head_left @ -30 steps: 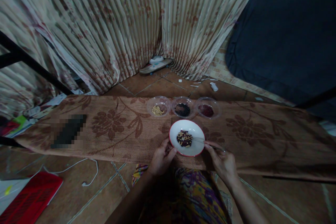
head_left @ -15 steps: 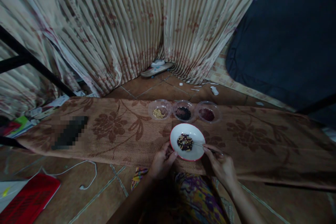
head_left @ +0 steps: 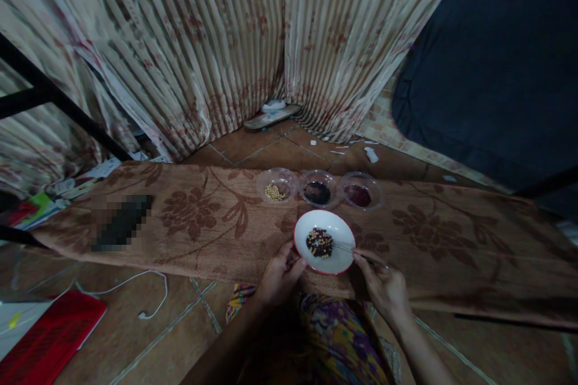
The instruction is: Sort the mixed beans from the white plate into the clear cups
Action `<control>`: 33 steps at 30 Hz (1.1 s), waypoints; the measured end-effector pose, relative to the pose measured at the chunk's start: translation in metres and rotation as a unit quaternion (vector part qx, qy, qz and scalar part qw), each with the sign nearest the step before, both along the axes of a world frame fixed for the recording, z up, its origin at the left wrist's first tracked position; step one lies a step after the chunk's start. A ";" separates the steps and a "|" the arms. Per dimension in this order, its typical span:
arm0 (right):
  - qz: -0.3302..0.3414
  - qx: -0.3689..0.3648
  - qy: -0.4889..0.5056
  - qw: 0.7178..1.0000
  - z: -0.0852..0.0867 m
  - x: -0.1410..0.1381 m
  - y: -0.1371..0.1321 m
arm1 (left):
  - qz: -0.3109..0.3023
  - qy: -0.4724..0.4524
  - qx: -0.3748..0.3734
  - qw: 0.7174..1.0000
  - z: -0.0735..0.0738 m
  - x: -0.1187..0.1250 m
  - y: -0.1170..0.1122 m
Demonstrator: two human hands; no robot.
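A white bowl with a red rim (head_left: 342, 231) rests on the brown cloth, with mixed dark and yellow beans (head_left: 320, 243) inside. At its lower left edge, my left hand (head_left: 283, 274) grips the rim between thumb and fingers. My right hand (head_left: 383, 280) is closed around slim metal tweezers (head_left: 344, 246), whose tips reach the beans; fine detail is blurred. Behind the bowl stand three clear plastic cups in a row: one with yellow beans (head_left: 274, 192), one with black beans (head_left: 318, 193), and one with dark red beans (head_left: 359, 195).
The long table has a flower-patterned cloth (head_left: 194, 213). A pixelated dark object (head_left: 121, 224) lies on its left part. Striped curtains (head_left: 217, 42) hang behind, with a skateboard (head_left: 273, 117) at their foot. A red item (head_left: 58, 334) and a white cable (head_left: 165, 295) are on the floor.
The view has shifted slightly, moving everything a little. Both hands keep their places at the bowl, and the tweezers stay at the beans.
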State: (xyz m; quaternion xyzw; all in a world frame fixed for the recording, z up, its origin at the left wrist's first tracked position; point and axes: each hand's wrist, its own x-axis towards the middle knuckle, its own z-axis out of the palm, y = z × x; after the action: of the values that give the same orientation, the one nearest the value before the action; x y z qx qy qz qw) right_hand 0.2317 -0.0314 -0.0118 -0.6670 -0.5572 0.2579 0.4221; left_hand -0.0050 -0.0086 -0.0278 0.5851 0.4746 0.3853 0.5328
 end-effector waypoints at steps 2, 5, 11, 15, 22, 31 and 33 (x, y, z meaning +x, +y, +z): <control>-0.009 -0.003 0.009 1.000 0.002 0.000 0.000 | 0.002 -0.005 0.002 1.000 0.000 0.000 0.000; -0.027 -0.005 0.020 0.999 0.005 -0.001 0.002 | -0.001 -0.008 -0.003 1.000 -0.001 0.000 -0.001; -0.019 -0.006 0.030 0.999 0.005 -0.001 0.006 | 0.001 -0.004 -0.001 1.000 0.000 -0.001 -0.001; -0.002 -0.021 0.010 1.000 0.004 -0.001 0.003 | -0.007 0.002 -0.001 1.000 0.001 -0.001 -0.001; 0.003 -0.006 -0.008 1.000 0.006 -0.001 0.000 | 0.001 -0.003 -0.001 1.000 0.004 0.000 -0.001; -0.005 -0.006 -0.029 1.000 0.004 -0.001 -0.001 | 0.004 0.014 0.009 1.000 0.002 0.000 -0.001; -0.010 -0.001 -0.026 1.000 0.005 -0.001 -0.001 | 0.005 0.012 0.008 1.000 0.001 0.000 -0.001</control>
State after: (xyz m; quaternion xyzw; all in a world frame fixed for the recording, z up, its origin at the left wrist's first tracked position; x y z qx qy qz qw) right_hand 0.2310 -0.0327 -0.0070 -0.6790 -0.5614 0.2369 0.4096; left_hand -0.0051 -0.0100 -0.0270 0.5914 0.4807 0.3852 0.5203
